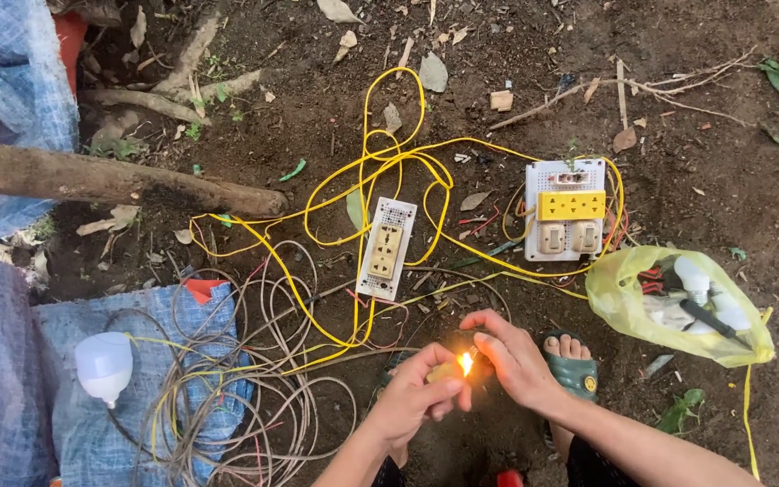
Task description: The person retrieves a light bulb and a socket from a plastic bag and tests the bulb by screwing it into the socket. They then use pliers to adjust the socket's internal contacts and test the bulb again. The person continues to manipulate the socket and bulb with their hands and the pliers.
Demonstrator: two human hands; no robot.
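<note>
both hands' fingers point(489, 347) pinch yellow wire point(448, 368) at a small flame point(466, 362).

I see my left hand point(421, 397) and right hand point(511, 356) meeting low over the bare dirt ground point(317, 117), a small flame point(466, 362) between them. Beyond them lies the narrow white socket plate point(387, 248), the wider white switch board point(565, 209) to its right, the yellow plastic bag point(669, 302) further right, the white bulb point(104, 365) on the blue woven tarp point(11, 397) far left
</note>
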